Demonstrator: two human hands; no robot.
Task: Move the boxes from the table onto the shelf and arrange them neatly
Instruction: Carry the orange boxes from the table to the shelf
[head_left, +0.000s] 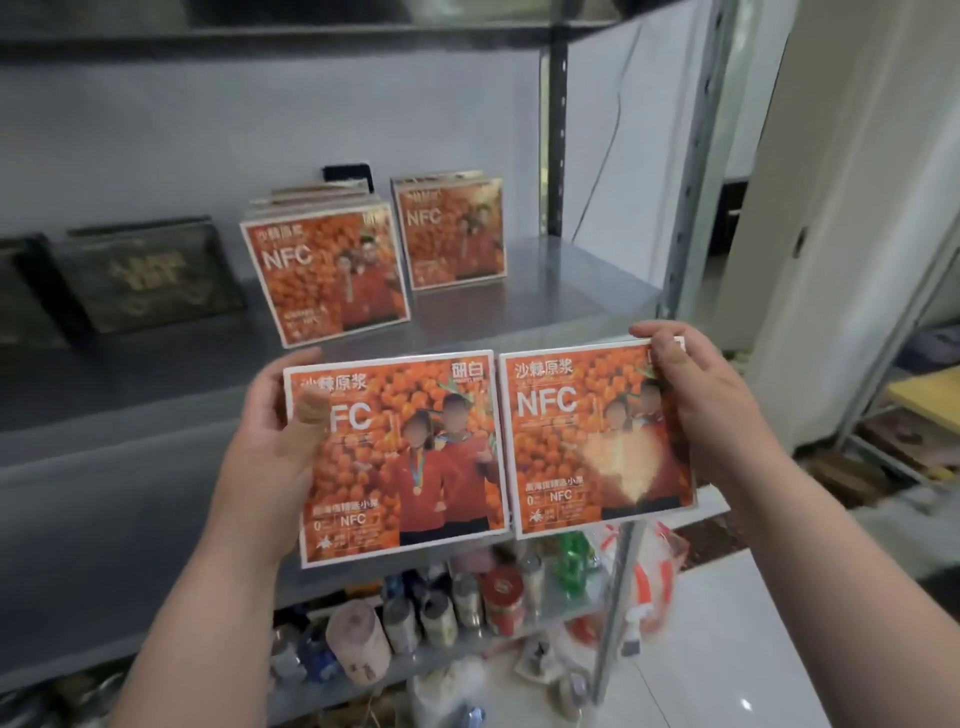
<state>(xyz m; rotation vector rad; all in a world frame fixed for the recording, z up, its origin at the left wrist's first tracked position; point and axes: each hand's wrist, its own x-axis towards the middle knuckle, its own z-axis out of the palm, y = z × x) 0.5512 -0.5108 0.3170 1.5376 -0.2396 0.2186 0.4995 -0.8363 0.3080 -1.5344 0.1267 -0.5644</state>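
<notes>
Left NFC box (395, 457) pinched at its outer edge in left grip (275, 431), right NFC box (597, 436) likewise in right grip (701, 405); upright, side by side, just before shelf (545, 296); bare space ahead, nearer right grip.

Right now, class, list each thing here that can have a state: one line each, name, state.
Left hand, grips the left orange box.
Right hand, grips the right orange box.
Left orange box, held up, front showing.
Right orange box, held up, front showing.
Front row of boxes, upright on the shelf.
Back row of boxes, upright on the shelf.
Dark boxes, standing on the shelf.
</notes>
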